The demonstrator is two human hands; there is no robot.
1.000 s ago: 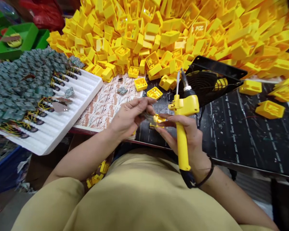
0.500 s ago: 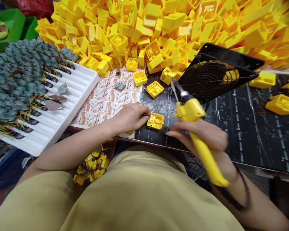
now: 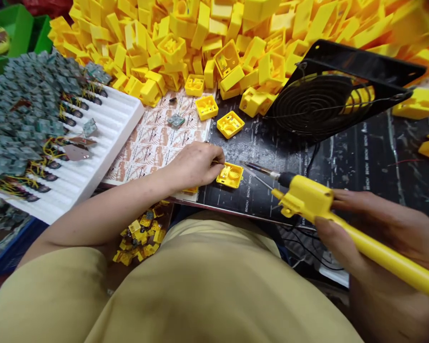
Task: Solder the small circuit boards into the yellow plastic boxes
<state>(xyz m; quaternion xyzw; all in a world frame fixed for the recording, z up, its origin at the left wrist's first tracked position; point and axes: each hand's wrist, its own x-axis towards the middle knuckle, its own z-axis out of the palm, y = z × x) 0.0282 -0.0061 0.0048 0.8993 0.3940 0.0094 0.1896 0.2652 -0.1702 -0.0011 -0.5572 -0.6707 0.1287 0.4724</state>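
Both hands curl; left hand (image 3: 197, 164) beside a yellow case (image 3: 236, 178), grip unclear; right hand (image 3: 377, 286) clutching a soldering iron (image 3: 311, 199).

The tool (image 3: 309, 197) looked smooth plastic with a metal tip (image 3: 266, 171), the box (image 3: 232, 183) glossy plastic, the tray (image 3: 118, 119) matt foam, the shirt (image 3: 214, 286) cloth.

1. The right hand (image 3: 382, 283) grips a yellow soldering tool (image 3: 312, 197), its tip pointing left toward a small open yellow case (image 3: 232, 177).
2. The left hand (image 3: 198, 164), fingers bent together, is at the case's left edge.
3. Two more open cases (image 3: 230, 125) lie just beyond, near a small circuit board (image 3: 176, 120).
4. A black fan (image 3: 312, 107) stands tilted before heaped yellow housings (image 3: 186, 28).
5. Left, a white tray (image 3: 123, 121) bears many wired boards (image 3: 25, 114).
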